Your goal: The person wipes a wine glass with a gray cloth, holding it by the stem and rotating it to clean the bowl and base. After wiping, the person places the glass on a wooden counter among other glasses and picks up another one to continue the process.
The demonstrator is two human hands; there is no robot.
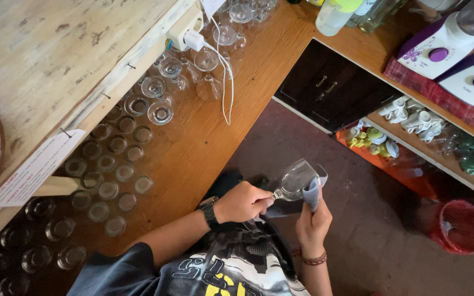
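Nearest the camera, a wine glass is held over the dark floor, just off the edge of the wooden bench. The stem is gripped by the closed fingers of the left hand, which wears a black wristwatch. A grey cloth is pinched against the bowl by the fingers of the right hand, a beaded bracelet at its wrist. Farther left on the bench, rows of small tumblers are set mouth up. Beyond them, stemmed glasses are grouped near a white cable. Farthest right, two white and purple blender bases are seen on a shelf, and a red bucket on the floor.
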